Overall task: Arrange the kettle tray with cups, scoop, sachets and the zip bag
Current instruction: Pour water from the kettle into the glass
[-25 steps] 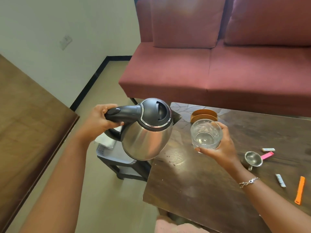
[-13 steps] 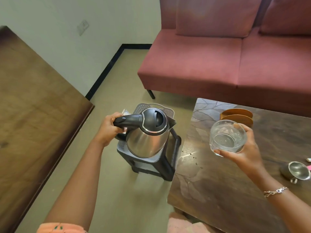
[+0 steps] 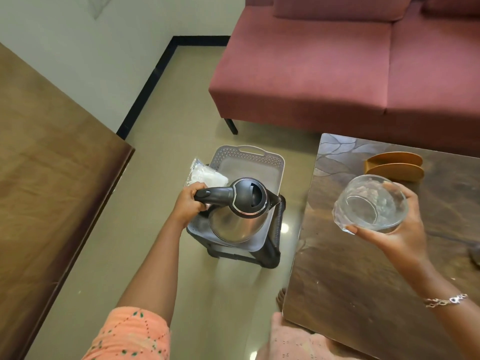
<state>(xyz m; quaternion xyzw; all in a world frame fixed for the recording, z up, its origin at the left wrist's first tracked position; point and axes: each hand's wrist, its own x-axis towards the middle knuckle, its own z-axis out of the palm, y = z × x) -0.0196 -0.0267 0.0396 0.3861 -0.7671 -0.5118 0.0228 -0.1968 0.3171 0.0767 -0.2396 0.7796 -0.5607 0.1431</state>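
Note:
My left hand grips the black handle of a steel kettle, which sits low in the near end of a grey perforated tray. The tray rests on a small black stool on the floor. A clear zip bag lies at the tray's left edge, just beyond my left hand. My right hand holds a clear glass cup with a little water in it, tilted, above the dark wooden table.
Two brown wooden coasters in a holder stand at the table's far side. A maroon sofa is beyond. Another wooden surface fills the left. Part of a metal scoop shows at the right edge.
My left hand has carried the kettle away from the cup and down into the tray on the stool. The view has shifted left and down. My right hand still holds the cup over the table.

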